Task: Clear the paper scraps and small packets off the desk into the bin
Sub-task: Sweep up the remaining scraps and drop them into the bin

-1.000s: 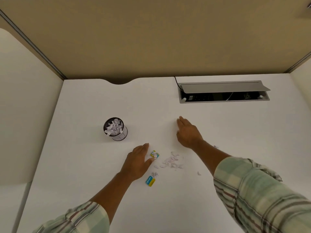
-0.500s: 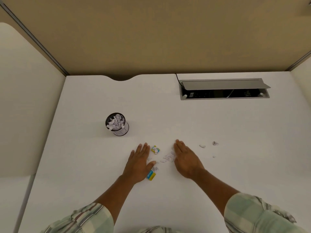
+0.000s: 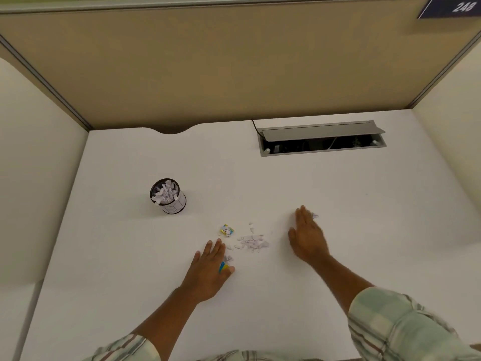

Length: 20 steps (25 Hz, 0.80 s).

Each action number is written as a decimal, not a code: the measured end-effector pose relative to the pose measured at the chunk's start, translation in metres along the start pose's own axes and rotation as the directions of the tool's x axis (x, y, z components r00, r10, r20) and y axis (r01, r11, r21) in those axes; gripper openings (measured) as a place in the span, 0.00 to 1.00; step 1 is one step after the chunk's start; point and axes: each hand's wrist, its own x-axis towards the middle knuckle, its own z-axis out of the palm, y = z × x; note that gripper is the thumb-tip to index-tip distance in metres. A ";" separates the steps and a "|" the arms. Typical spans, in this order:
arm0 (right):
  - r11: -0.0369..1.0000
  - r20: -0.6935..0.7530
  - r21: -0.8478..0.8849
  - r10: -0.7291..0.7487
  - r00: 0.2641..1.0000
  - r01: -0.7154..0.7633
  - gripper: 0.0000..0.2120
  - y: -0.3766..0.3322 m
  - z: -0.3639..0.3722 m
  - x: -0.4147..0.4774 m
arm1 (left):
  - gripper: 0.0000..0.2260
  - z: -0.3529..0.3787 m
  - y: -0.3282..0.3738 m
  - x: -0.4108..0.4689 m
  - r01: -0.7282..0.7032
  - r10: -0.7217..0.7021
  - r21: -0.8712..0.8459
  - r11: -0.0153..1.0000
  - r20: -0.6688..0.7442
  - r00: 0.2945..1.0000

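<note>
A: Where the desk (image 3: 130, 295) runs nearest to us, we see both plaid sleeves, the left sleeve (image 3: 122, 347) at the near edge and the right sleeve (image 3: 406, 327) toward the near right corner.

B: And past them, our left hand (image 3: 208, 274) lies flat on the desk, palm down, fingers spread and holding nothing. A blue and yellow packet (image 3: 223, 267) peeks out by its thumb, partly covered, touching the hand.

A: We agree. A few small bits (image 3: 229, 258) lie just beside that hand too. Further out, between our two hands, sits the heap of paper scraps (image 3: 252, 242), loose white pieces lying flat near the middle of the desk.

B: Our right hand (image 3: 307, 238) lies to the right of that heap, apart from it, palm down with the fingers straight and together, closed on nothing. One crumpled scrap (image 3: 315, 215) lies right at its fingertips; whether they touch, we cannot tell.

A: A little beyond the left hand, just left of the heap, we see a second small packet (image 3: 227, 230), white with yellow and blue, lying alone.

B: Further still, toward the left edge, the bin (image 3: 170, 201) stands upright, a small dark mesh cup with a white label, already full of white scraps.

A: Toward the far edge, on the right, the cable tray (image 3: 322, 138) is set into the desk with its grey lid raised.

B: Behind the far edge rises the tan partition (image 3: 234, 69), with a dark number plate (image 3: 453, 7) at its top right.
</note>
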 end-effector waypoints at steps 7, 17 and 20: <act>0.996 0.142 0.034 0.078 0.987 -0.084 0.34 0.023 -0.003 0.004 | 0.37 0.007 0.017 -0.005 0.003 -0.003 -0.182 0.983 0.003 1.000; 0.975 0.217 -0.018 -0.214 0.952 0.224 0.34 -0.052 0.057 -0.053 | 0.33 0.006 0.029 -0.006 0.038 -0.071 -0.259 0.965 -0.119 0.990; 0.973 0.164 0.017 -0.231 0.959 0.232 0.34 -0.048 0.047 -0.052 | 0.32 -0.006 0.033 -0.001 0.041 -0.133 -0.310 0.950 -0.280 0.951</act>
